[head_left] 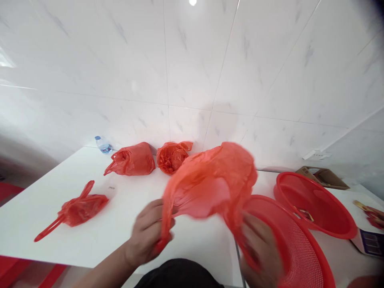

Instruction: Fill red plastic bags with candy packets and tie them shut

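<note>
A large red plastic bag [213,180] is held up over the white table [126,224] between both hands, its body puffed out and blurred by motion. My left hand [148,236] is closed in a pinch on one handle loop of the bag, near the table's front edge. My right hand [259,248] is blurred; it grips the bag's other side, just in front of a red mesh basket [300,256].
Three more red bags lie on the table: one flat at front left [79,209], two bulging ones at the back [132,160] [172,156]. A water bottle [103,144] lies by the wall. A second red basket [315,204], a cardboard box [324,177] and a scale [370,242] stand at right.
</note>
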